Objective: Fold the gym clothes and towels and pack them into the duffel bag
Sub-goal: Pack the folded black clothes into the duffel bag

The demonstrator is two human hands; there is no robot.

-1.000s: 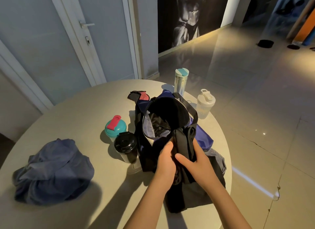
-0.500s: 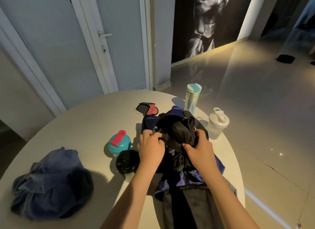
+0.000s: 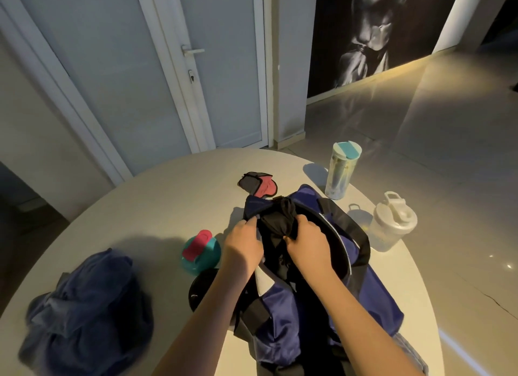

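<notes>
A navy duffel bag point(image 3: 375, 297) with black straps lies open on the round white table point(image 3: 145, 207). A bunched black garment point(image 3: 280, 221) sits in its opening at the far end. My left hand point(image 3: 244, 246) grips the garment's left side and my right hand point(image 3: 308, 244) grips its right side, both over the bag's mouth. A crumpled blue cloth point(image 3: 84, 314) lies in a heap at the table's left front.
A teal shaker with a pink lid point(image 3: 200, 252) and a black lidded cup point(image 3: 201, 288) stand left of the bag. A tall clear bottle point(image 3: 342, 171) and a white shaker point(image 3: 392, 221) stand right of it. A small black and pink item point(image 3: 258, 185) lies behind it.
Both hands carried the black garment from the bag's near end up to its far end and into the opening. The camera view tilted forward over the bag.
</notes>
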